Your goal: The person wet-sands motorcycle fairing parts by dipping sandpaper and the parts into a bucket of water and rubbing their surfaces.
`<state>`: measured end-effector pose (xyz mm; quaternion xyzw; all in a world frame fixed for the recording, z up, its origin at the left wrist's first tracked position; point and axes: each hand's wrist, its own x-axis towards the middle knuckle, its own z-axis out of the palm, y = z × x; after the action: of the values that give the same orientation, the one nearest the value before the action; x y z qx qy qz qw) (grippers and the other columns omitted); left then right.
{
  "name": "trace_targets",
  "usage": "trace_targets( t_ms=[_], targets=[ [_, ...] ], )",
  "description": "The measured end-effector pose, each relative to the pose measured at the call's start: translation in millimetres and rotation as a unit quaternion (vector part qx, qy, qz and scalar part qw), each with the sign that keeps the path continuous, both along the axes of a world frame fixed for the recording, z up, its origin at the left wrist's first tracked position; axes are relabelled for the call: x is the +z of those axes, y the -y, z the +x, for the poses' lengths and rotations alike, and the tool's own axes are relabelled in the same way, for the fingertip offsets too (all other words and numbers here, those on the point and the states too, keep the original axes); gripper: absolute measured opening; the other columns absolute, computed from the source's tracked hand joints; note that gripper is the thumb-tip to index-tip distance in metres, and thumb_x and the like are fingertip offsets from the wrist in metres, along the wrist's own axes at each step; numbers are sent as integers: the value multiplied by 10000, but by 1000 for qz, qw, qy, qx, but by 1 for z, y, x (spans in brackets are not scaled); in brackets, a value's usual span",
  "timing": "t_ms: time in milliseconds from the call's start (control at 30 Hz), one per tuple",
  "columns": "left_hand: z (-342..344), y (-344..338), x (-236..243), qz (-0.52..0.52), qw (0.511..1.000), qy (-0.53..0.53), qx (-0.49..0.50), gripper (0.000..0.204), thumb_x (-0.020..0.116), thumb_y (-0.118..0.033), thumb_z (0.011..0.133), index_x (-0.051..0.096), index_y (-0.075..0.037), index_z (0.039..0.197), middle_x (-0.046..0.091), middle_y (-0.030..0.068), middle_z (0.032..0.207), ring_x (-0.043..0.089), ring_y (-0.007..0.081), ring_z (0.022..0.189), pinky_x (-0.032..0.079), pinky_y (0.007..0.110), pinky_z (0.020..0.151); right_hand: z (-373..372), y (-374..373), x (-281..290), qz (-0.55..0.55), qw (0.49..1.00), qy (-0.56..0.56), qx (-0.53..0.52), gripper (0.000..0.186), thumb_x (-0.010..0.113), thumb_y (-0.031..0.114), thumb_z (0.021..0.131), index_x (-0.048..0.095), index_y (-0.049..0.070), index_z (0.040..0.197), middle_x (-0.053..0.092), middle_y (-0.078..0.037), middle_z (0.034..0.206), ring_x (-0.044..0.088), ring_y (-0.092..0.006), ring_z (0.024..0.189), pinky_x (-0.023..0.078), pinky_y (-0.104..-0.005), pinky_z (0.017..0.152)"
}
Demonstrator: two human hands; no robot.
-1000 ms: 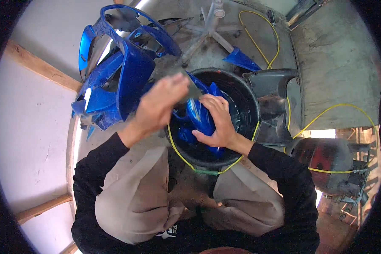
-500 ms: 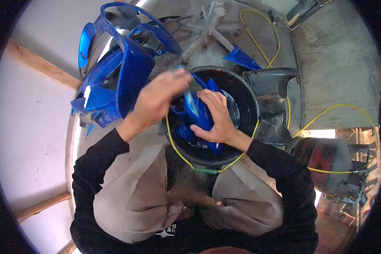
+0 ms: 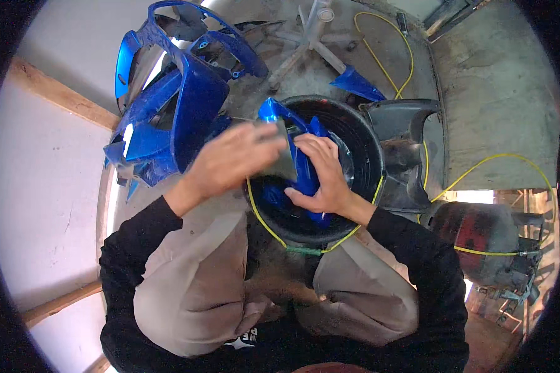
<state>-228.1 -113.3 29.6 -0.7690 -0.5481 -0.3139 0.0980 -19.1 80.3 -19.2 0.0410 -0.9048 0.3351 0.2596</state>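
My right hand [image 3: 325,177] grips a glossy blue plastic fairing panel [image 3: 302,166], thumb on the near side and fingers over its far side. The panel is tilted over a round black tub [image 3: 368,133]. My left hand [image 3: 233,155], blurred, lies across the panel's left side with its fingers stretched out. Beneath those fingers shows a thin grey sheet [image 3: 284,164], resembling sandpaper, against the panel. More blue plastic [image 3: 272,194] sits lower in the tub, partly hidden by my hands.
Large blue fairings [image 3: 199,93] stand at the left near the wall. A blue piece [image 3: 358,84] lies beyond the tub by a metal stand [image 3: 314,40]. Black plastic parts [image 3: 404,118] sit at its right. A yellow hose [image 3: 410,59] and a dark red tank [image 3: 473,227] are farther right.
My left hand has moved down and turned flatter over the panel, uncovering the panel's far blue tip. The grey sheet now shows under its fingers. My right hand keeps its grip.
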Motion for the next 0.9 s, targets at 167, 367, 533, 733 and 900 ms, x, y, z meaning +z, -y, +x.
trace_targets(
  t_ms=[167,367,533,733,900],
  targets=[
    [17,8,-13,-39,999,-10,-27,389,597,-180,977,658,-97,1352,678,110,1480,607,416,1400,497,557,1088,-1,-6,1,11,1000,15,8,856,858,390,756,520,11,1445,584,-197,1431,513,-389,1409,298,-543,1189],
    [-1,3,-20,10,996,18,83,402,618,-85,945,661,-86,1345,675,104,1494,610,366,1413,447,505,1138,-5,-4,1,16,1000,13,9,873,865,379,747,516,3,1454,584,-200,1430,519,-389,1403,297,-545,1194],
    [-3,2,-9,-8,995,-41,92,454,626,-53,933,642,-58,1387,673,110,1495,604,321,1432,429,506,1158,-6,-5,1,13,1000,9,8,868,868,375,747,521,0,1449,586,-201,1429,524,-389,1399,305,-549,1186],
    [18,-1,-1,-27,1000,-4,14,388,658,-52,925,663,15,1308,672,164,1457,633,345,1375,513,498,1151,-4,-8,2,11,1000,1,11,868,869,376,747,518,5,1449,586,-198,1427,523,-385,1401,305,-540,1190],
    [21,3,-1,-18,1000,20,-10,360,628,-120,970,669,22,1298,688,187,1438,632,384,1381,513,517,1135,-9,-8,3,9,1000,24,11,854,861,392,755,526,19,1446,580,-193,1419,521,-381,1401,296,-537,1189]
  ],
)
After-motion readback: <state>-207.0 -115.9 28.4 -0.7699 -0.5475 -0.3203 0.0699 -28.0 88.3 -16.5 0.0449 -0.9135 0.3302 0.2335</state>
